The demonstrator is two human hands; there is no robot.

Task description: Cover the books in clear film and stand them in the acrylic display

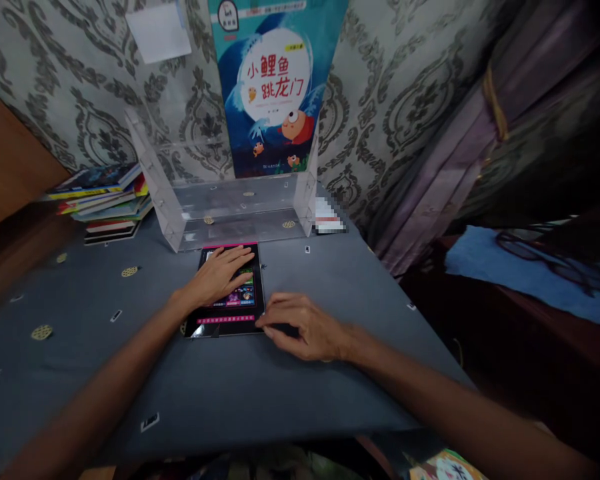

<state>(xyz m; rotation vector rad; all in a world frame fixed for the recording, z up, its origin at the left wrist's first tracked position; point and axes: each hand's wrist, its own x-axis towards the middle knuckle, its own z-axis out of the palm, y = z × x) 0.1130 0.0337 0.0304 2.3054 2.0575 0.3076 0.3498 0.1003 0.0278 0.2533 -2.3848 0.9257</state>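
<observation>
A dark-covered book [230, 313] with pink edges lies flat on the grey cloth-covered table [220, 387]. My left hand [219, 275] rests flat on its cover, fingers stretched out and together. At the book's right front corner, my right hand [303, 325] has its fingertips curled at the edge; I cannot see whether they grip it. Behind the book stands a clear acrylic stand [230, 207], which holds a teal picture book [275, 87] upright against the wall.
A stack of books [107, 200] lies at the table's back left. A small white object [327, 217] sits right of the stand. The table's right edge drops toward dark furniture with a blue cloth [525, 273]. Patterned wallpaper and a curtain stand behind.
</observation>
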